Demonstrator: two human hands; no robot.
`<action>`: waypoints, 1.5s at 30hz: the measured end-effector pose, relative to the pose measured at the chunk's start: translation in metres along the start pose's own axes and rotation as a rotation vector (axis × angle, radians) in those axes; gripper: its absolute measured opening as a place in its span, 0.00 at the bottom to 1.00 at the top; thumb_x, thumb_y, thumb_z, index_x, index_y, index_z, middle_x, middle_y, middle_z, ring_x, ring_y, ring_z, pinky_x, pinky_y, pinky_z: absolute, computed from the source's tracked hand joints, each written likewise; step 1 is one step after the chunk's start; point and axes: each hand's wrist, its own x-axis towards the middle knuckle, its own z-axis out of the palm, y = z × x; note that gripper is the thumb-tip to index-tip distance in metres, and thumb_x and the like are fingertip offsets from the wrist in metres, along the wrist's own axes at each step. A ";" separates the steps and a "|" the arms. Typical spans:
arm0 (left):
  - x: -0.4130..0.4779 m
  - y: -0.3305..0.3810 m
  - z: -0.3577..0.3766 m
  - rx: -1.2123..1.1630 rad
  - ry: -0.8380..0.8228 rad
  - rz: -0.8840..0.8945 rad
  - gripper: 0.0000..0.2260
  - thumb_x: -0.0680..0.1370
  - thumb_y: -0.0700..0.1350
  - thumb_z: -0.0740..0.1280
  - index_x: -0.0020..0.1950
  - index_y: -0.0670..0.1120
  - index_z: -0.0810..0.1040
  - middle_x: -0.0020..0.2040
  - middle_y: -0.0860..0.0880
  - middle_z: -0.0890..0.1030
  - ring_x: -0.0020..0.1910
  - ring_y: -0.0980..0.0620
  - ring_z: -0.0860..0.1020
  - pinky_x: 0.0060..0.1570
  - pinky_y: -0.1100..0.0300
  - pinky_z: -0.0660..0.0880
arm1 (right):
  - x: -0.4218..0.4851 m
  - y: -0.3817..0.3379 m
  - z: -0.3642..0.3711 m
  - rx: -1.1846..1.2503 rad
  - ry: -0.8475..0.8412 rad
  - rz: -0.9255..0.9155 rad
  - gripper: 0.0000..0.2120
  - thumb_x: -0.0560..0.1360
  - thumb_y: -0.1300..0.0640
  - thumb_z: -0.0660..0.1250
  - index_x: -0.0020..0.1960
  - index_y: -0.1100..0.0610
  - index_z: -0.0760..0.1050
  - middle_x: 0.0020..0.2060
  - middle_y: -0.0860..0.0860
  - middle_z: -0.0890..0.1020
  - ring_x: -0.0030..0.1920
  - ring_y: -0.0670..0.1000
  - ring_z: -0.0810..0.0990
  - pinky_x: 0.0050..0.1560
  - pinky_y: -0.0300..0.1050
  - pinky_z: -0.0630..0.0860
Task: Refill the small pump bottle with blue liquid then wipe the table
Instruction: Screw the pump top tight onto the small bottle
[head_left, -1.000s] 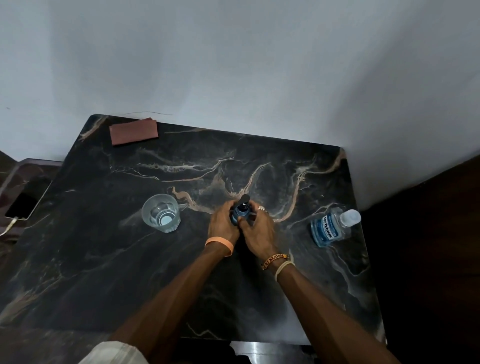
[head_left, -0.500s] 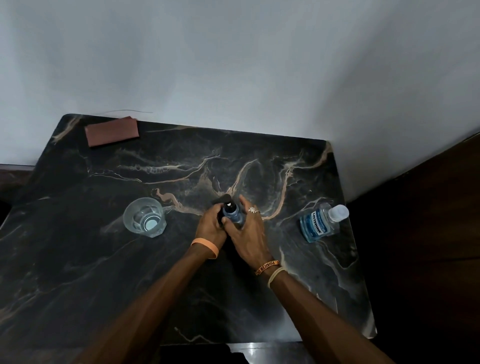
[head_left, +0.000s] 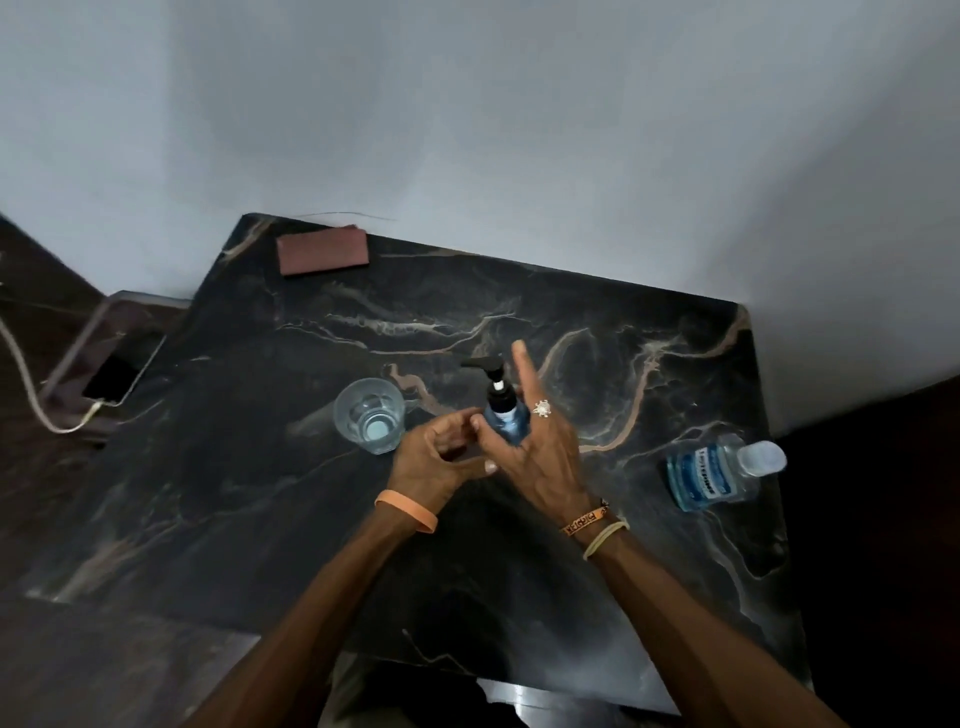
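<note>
The small pump bottle (head_left: 502, 413), part full of blue liquid and fitted with a black pump head, stands upright at the middle of the dark marble table (head_left: 597, 571). My right hand (head_left: 540, 457) is beside and in front of it with the fingers spread, and it hides the bottle's base. My left hand (head_left: 436, 460) is loosely curled to the left, one fingertip touching the bottle's side. A large blue mouthwash bottle (head_left: 711, 470) with a clear cap is at the right edge. A brown folded cloth (head_left: 323, 253) lies at the far left corner.
A clear glass (head_left: 370, 421) with a little pale liquid at its bottom stands just left of my hands. A phone (head_left: 110, 378) on a white cable lies on a lower surface off the table's left side. A pale wall runs behind the table.
Both hands were wrapped around the pump bottle; now the right hand's fingers have spread and the left hand has loosened. The pump head now stands fully visible. The camera view has shifted.
</note>
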 end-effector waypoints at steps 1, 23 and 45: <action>-0.006 -0.001 -0.010 0.038 0.054 0.004 0.25 0.67 0.33 0.77 0.63 0.44 0.78 0.56 0.50 0.84 0.57 0.55 0.81 0.59 0.55 0.78 | 0.002 -0.004 0.005 0.005 -0.009 -0.014 0.45 0.74 0.41 0.69 0.78 0.34 0.40 0.72 0.52 0.72 0.61 0.40 0.73 0.59 0.38 0.74; -0.015 -0.036 -0.092 0.676 0.615 -0.014 0.23 0.69 0.52 0.77 0.62 0.46 0.80 0.57 0.46 0.78 0.56 0.47 0.76 0.58 0.53 0.75 | 0.011 -0.033 0.065 -0.489 -0.328 -0.131 0.43 0.68 0.48 0.66 0.78 0.40 0.49 0.41 0.47 0.76 0.37 0.52 0.79 0.36 0.43 0.70; -0.015 -0.032 -0.089 0.612 0.651 -0.070 0.25 0.67 0.54 0.78 0.62 0.49 0.80 0.52 0.47 0.79 0.50 0.48 0.77 0.51 0.53 0.77 | 0.008 -0.037 0.075 -0.620 -0.381 -0.120 0.42 0.67 0.50 0.69 0.76 0.45 0.53 0.35 0.45 0.68 0.30 0.49 0.72 0.31 0.39 0.62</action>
